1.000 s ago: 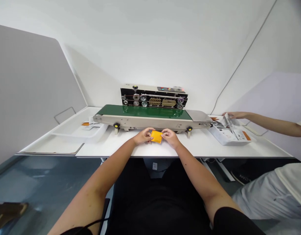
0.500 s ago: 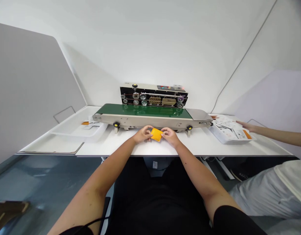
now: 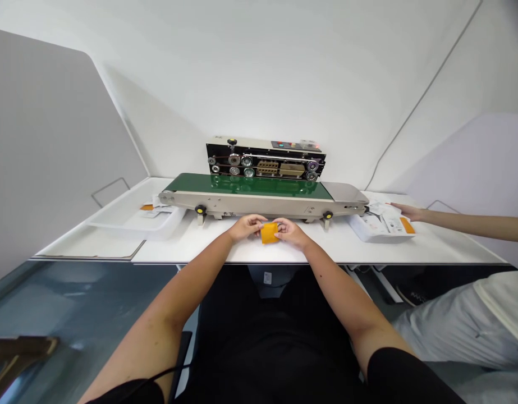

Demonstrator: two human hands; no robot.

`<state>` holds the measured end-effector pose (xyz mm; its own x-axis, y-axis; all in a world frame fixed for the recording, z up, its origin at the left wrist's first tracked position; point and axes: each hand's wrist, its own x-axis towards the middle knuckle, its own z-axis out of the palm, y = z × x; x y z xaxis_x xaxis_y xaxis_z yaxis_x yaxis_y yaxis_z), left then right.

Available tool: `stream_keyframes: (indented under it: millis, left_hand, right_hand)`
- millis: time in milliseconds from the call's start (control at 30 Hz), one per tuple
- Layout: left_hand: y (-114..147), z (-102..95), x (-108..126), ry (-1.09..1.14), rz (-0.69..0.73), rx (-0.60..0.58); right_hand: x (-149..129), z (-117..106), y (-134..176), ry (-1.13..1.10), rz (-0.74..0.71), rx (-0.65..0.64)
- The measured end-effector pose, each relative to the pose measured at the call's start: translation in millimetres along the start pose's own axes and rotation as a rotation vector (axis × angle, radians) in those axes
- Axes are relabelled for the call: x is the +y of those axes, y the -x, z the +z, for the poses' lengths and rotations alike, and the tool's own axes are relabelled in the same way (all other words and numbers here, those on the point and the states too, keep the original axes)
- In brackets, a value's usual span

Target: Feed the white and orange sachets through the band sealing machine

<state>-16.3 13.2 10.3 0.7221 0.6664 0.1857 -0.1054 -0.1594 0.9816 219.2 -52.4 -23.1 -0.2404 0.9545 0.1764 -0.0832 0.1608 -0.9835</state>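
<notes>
Between my two hands, a small orange packet (image 3: pixel 269 233) is held just above the white table's front part. My left hand (image 3: pixel 246 227) is closed, its thumb and fingertips pinching the packet's upper left edge. On the other side, my right hand (image 3: pixel 291 232) pinches the upper right edge. What the packet contains cannot be seen. Directly behind my hands stands a band sealer (image 3: pixel 265 159) with a green conveyor belt (image 3: pixel 250 186). The belt carries nothing.
A clear plastic tray (image 3: pixel 128 230) on the left holds a few white and orange packets. On the right, a white bin (image 3: pixel 380 235) is heaped with packets, and a co-worker's hand (image 3: pixel 404 211) touches its far right side. The table edge (image 3: pixel 242 263) runs before me.
The orange packet has turned slightly and now hangs more upright between my fingers. The right bin has slid left toward the sealer, with the co-worker's hand following it.
</notes>
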Motion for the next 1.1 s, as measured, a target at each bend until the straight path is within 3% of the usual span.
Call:
stream_keyframes:
  millis: [233,933,1100]
  left_hand:
    - [1.5,3.1,-2.7,0.034,-0.014,-0.078]
    - [3.5,3.4,1.8,-0.050,-0.023,-0.105]
    - [3.4,3.6,2.4,-0.061,0.035,-0.131]
  right_hand:
    - [-1.8,1.6,1.7,-0.100,0.042,0.030]
    - [1.4,3.9,1.6,-0.058,0.016,0.021]
    - [1.3,4.1,1.2,-0.047,0.020,0.047]
